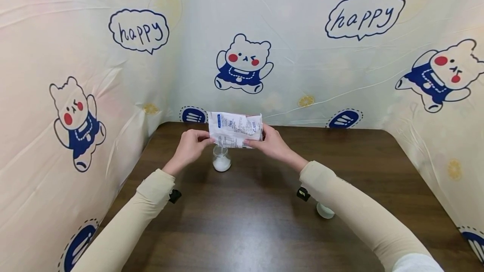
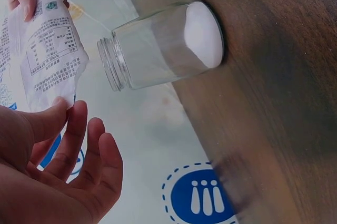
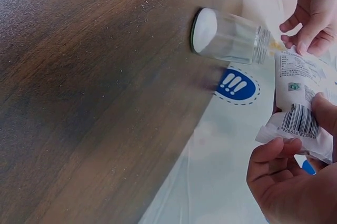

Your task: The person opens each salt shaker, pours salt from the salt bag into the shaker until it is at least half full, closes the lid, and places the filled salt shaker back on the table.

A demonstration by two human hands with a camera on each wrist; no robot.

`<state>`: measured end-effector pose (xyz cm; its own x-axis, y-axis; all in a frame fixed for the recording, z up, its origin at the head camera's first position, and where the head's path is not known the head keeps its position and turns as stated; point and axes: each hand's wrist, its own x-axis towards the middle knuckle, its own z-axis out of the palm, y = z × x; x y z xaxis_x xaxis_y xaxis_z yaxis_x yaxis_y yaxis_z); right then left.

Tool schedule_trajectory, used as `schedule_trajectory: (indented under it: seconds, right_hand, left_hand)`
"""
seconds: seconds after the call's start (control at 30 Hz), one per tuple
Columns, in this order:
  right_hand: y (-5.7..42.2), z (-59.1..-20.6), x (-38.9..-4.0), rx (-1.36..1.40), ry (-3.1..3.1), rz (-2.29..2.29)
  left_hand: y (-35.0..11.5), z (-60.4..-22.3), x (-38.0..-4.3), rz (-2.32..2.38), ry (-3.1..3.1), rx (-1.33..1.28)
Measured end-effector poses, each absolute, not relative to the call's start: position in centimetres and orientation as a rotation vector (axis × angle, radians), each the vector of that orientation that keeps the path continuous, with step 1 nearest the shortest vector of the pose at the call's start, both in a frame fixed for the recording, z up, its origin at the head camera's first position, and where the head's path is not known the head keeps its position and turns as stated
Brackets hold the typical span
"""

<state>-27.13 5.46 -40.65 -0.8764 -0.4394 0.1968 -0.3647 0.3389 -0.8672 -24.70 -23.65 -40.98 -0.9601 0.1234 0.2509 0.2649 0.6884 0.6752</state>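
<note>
A white plastic packet (image 1: 235, 130) with blue and black print is held up above the far part of the table. At its left end, my left hand (image 1: 193, 146) pinches a corner between thumb and index finger; the other fingers are spread in the left wrist view. My right hand (image 1: 273, 142) grips the opposite end, by the barcode. Just below the packet's left part stands an upright glass jar (image 2: 152, 48), its threaded mouth uncovered. White powder (image 2: 203, 34) covers the jar's bottom, lying at a slant. The packet is apart from the jar's rim in the left wrist view.
A small pale glass container (image 1: 325, 211) stands partly hidden under the right sleeve. White grains (image 3: 121, 69) are scattered on the brown wooden table (image 1: 242, 221). Printed cloth (image 1: 302, 53) hangs around the table's back and sides.
</note>
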Motion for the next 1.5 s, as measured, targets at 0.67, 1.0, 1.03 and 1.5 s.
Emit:
schedule_trajectory:
  seconds: [0.67,1.0,1.03,1.5]
  right_hand:
    - [5.51,-40.56,-27.28,-0.762,2.506,-1.610]
    - [5.56,-40.77,-27.46,-0.752,2.531,-1.593]
    - [5.56,-40.82,-27.51,-0.754,2.540,-1.588]
    - [5.59,-40.90,-27.54,-0.746,2.558,-1.584]
  left_hand:
    - [-23.55,-40.72,-24.75,-1.127,-2.717,-0.313]
    - [-23.51,-40.67,-24.73,-1.124,-2.711,-0.318]
    - [-23.46,-40.61,-24.70,-1.120,-2.709,-0.318]
    - [-23.29,-40.60,-24.68,-1.131,-2.710,-0.317]
